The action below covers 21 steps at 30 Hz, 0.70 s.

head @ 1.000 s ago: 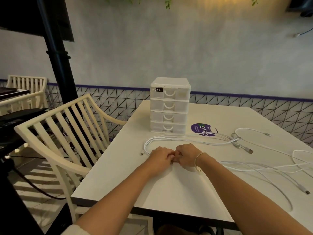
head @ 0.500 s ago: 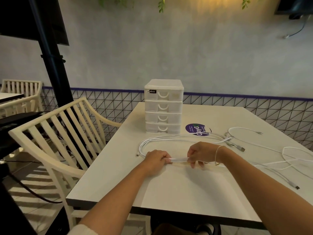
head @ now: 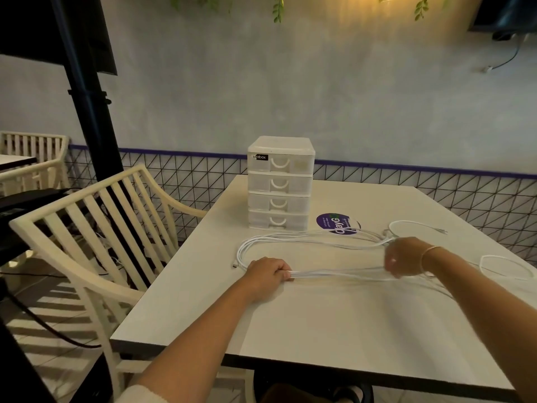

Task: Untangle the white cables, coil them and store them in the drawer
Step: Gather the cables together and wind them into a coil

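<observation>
Several white cables lie in long loops across the white table, in front of a white four-drawer box with all drawers closed. My left hand grips a bundle of the cable strands near the table's left side. My right hand holds the same strands further right, so they stretch straight between the two hands just above the table. More cable loops trail off to the right behind my right wrist.
A purple round sticker lies beside the drawer box. A cream slatted chair stands at the table's left edge. A black pole and dark equipment stand further left. A wire fence runs along the wall behind.
My hands were together on the cables; my right hand has slid rightward along the strands while my left hand stayed, stretching the bundle out straight between them.
</observation>
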{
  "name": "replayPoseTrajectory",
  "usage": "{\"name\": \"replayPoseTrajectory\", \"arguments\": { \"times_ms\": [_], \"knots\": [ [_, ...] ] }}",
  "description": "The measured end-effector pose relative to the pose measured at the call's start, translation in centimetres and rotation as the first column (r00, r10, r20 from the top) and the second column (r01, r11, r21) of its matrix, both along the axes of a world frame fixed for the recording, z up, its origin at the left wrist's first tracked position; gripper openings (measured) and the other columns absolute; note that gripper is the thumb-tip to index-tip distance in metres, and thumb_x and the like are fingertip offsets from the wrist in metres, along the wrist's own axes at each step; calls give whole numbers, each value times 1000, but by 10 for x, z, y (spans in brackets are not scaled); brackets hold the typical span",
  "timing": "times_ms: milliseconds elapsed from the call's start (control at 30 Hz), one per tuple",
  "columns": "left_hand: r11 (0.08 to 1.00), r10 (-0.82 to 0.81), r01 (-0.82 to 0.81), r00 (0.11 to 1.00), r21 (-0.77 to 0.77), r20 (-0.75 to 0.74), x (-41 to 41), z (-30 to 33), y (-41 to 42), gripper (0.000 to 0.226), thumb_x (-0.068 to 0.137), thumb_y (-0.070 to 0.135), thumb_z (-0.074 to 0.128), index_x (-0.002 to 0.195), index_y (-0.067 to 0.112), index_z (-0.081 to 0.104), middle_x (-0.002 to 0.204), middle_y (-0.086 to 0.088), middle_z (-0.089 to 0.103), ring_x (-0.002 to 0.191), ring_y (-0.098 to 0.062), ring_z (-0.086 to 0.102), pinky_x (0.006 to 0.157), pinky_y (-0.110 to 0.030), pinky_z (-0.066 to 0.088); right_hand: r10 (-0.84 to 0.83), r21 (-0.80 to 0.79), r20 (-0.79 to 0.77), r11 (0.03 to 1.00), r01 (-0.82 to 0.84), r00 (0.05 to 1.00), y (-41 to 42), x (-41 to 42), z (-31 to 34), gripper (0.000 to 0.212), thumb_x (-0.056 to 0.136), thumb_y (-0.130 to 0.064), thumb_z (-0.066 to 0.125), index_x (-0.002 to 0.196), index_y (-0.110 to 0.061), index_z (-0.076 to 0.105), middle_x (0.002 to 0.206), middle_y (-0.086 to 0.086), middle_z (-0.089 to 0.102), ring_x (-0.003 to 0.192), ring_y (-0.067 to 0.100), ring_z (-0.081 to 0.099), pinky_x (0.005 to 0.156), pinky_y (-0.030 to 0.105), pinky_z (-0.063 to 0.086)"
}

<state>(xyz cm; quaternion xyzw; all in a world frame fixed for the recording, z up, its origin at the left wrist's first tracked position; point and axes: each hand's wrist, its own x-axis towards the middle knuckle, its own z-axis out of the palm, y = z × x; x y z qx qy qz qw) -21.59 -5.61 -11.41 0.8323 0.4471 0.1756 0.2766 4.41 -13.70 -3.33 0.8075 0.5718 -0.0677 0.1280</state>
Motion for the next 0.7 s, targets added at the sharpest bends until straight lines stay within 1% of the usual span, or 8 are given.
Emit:
{"name": "replayPoseTrajectory", "arguments": {
  "times_ms": [33,133,200,267,400,533,600,700],
  "knots": [
    [1000,5,-5,1000,-2,1,0,-1,0,24,97,21,45,99,12,68,107,-7,63,93,-18,47,82,-25,31,76,71,-4,995,-76,997,4,-16,-2,17,86,-23,60,100,-18,68,108,-1,65,95,16,58,87,22,40],
    [1000,16,-16,1000,-14,24,0,-1,0,23,97,20,47,99,12,69,106,-7,63,102,-22,52,88,-27,34,252,248,-193,947,-202,948,20,-75,-9,27,89,-35,58,107,-17,67,108,-2,63,104,15,56,86,20,37],
    [1000,11,-11,1000,-8,28,0,-1,-1,23,96,20,48,100,10,68,108,-8,64,106,-23,53,92,-28,35,262,221,-306,955,-200,915,34,-103,-16,30,93,-32,51,109,-12,66,114,6,64,109,22,57,85,23,40],
    [1000,-3,2,1000,2,23,0,1,-3,23,97,20,48,104,8,67,111,-8,63,108,-23,53,95,-29,35,253,190,-340,962,-198,906,44,-117,-22,27,93,-23,50,110,-11,67,115,9,64,110,23,58,82,22,41],
    [1000,-23,23,1000,17,19,-2,2,-2,25,97,20,47,107,8,66,113,-8,63,110,-24,53,98,-31,34,244,166,-332,966,-198,911,51,-123,-28,24,89,-16,54,108,-12,68,114,8,66,109,23,60,76,21,39],
    [999,-28,28,1000,35,1,-2,2,-2,25,97,19,47,108,7,65,114,-7,63,111,-23,51,98,-30,34,246,110,-299,969,-223,922,54,-127,-27,25,89,-18,55,109,-9,67,115,11,65,88,18,53,78,25,41],
    [999,-26,26,1000,43,-2,-2,1,-2,24,96,19,48,106,5,66,112,-7,64,110,-24,51,98,-31,34,292,55,-207,956,-287,934,53,-132,-26,29,93,-20,48,112,-4,64,112,13,63,89,21,52,79,28,41],
    [999,-23,22,1000,39,9,-2,-1,-1,24,96,19,49,104,4,66,110,-8,64,109,-25,53,97,-32,36,346,-10,-70,938,-347,936,50,-143,-24,35,97,-22,39,112,0,61,96,14,54,85,25,47,72,28,36]
  ]
}}
